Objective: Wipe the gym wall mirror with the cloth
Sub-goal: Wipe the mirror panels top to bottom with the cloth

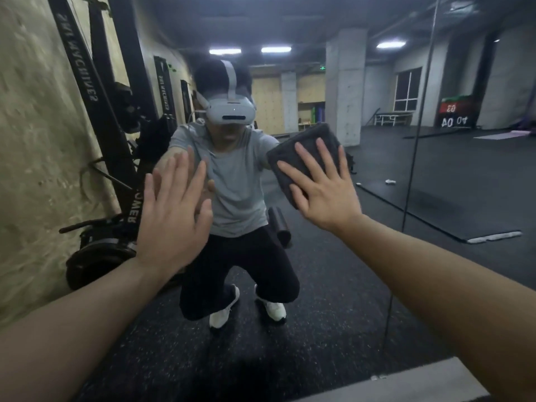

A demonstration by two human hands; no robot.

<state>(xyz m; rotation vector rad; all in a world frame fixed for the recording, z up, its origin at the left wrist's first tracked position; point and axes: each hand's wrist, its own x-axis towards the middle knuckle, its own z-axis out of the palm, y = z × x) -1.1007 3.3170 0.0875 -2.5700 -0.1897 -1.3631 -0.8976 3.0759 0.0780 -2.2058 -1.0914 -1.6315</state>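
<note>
Flat-palmed right hand (324,190) presses cloth (301,158) on mirror (435,175); left hand (171,224) alongside.

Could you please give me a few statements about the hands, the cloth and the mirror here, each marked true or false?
1. The right hand presses the dark cloth flat against the mirror. True.
2. The left hand holds a spray bottle. False: it is empty, palm open toward the glass.
3. The cloth is white. False: it is dark grey.
4. The right hand's fingers are spread over the cloth. True.
</note>
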